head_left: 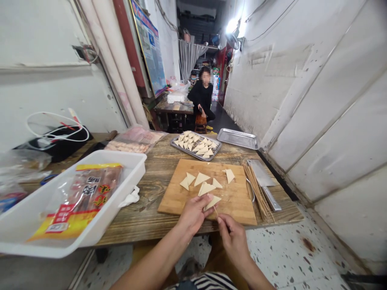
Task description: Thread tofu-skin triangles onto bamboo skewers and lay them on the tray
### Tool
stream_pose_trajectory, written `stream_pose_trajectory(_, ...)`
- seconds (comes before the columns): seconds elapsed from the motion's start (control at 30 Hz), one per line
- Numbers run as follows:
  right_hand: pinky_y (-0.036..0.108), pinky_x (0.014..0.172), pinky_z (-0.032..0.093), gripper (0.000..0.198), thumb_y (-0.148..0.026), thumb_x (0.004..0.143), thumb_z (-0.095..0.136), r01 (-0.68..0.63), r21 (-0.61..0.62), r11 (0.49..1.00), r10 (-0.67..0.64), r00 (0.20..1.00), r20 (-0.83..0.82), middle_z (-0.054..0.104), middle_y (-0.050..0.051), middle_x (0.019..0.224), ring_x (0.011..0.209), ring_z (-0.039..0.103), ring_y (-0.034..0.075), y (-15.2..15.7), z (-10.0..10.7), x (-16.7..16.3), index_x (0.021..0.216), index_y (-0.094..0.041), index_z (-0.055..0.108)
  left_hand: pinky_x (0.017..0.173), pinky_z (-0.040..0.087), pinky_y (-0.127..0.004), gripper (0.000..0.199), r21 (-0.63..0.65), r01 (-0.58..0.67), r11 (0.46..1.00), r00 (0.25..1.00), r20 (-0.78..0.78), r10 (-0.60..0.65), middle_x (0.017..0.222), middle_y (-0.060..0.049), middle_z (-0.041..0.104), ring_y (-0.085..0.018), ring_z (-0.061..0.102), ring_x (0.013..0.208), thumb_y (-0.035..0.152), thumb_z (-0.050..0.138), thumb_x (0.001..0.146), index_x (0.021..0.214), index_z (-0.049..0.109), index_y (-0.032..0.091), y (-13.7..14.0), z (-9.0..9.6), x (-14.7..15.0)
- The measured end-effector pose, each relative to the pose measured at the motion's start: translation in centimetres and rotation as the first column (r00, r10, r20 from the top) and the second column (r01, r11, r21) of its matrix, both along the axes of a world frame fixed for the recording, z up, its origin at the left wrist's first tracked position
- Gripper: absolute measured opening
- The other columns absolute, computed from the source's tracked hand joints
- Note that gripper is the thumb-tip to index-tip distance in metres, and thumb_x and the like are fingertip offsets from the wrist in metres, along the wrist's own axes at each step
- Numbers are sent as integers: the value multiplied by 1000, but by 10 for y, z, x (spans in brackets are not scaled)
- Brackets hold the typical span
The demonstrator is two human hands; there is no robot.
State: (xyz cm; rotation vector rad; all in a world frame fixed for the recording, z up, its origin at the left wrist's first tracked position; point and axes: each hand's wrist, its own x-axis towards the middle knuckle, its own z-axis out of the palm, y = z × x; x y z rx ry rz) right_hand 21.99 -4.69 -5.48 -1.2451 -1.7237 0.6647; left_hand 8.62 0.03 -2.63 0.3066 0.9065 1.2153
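My left hand (193, 213) pinches a pale triangular tofu piece (213, 201) at the near edge of a wooden cutting board (236, 201). My right hand (232, 237) grips a thin bamboo skewer (215, 210) whose tip meets that piece. Several more triangular tofu pieces (201, 178) lie loose on the board beyond my hands.
A metal tray of tofu triangles (195, 146) and an empty metal tray (238, 138) sit at the table's far side. A skewer bundle (257, 192) and a cleaver (262, 177) lie right of the board. A white tub (127, 161) holds a packet. A person sits beyond the table.
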Motion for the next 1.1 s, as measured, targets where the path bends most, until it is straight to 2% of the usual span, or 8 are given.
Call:
stream_pose_trajectory(0.23,22,64,48,26,-30,94,40,-55,3,998,55,998,42,63,3,70,65,61,16,4,1,4,91,-17,63,79,53,-30,18,39,80,996,997,1,-80,87,-8,69,-17,65,79,21,73,67,80,65,11,-4,1,-9)
stream_pose_trajectory(0.33,23,64,47,25,-27,94,38,-82,98,992,66,986,155,65,4,75,66,61,16,24,18,14,95,-17,61,80,51,-30,31,92,130,987,984,-138,-117,91,-11,69,-18,65,83,29,72,69,94,63,12,-8,4,-20)
stream_pose_trajectory(0.47,23,63,43,29,-27,94,37,-86,174,981,-18,851,524,67,5,80,68,62,17,85,49,22,91,-18,64,67,49,-23,41,259,-61,964,831,-522,193,76,-5,69,-13,61,62,32,67,72,108,60,14,-11,-4,-40)
stream_pose_trajectory(0.5,23,63,42,29,-27,94,37,-66,161,985,-50,778,626,67,5,81,71,62,18,105,54,21,89,-19,64,63,48,-22,40,304,-96,948,774,-577,263,73,-4,69,-12,59,59,32,66,72,107,61,14,-12,-7,-44)
stream_pose_trajectory(0.6,23,66,41,26,-22,93,40,-32,147,989,-81,710,699,67,7,86,80,62,19,172,62,11,85,-18,65,57,46,-21,36,366,-164,916,685,-626,372,72,-3,68,-13,59,58,31,66,71,104,65,17,-12,-19,-54)
stream_pose_trajectory(0.83,34,78,46,19,-27,93,50,-11,140,990,-102,628,771,62,5,97,89,59,17,299,52,-49,92,-12,61,63,50,-25,32,362,-189,913,658,-643,391,71,-4,68,-17,62,65,32,67,69,99,68,20,-8,-35,-71)
stream_pose_trajectory(0.97,38,83,47,19,-29,92,52,-13,144,989,-108,597,795,60,6,103,95,58,19,339,46,-83,98,-13,60,65,51,-26,32,336,-156,929,671,-654,349,72,-5,68,-18,62,65,33,67,68,98,69,21,-6,-41,-78)
stream_pose_trajectory(1.1,40,85,46,22,-31,92,53,0,130,991,-107,567,817,59,8,107,98,57,20,356,40,-98,101,-12,60,69,50,-25,28,333,-81,939,608,-730,311,76,-5,69,-18,63,69,31,68,69,96,70,24,-8,-44,-79)
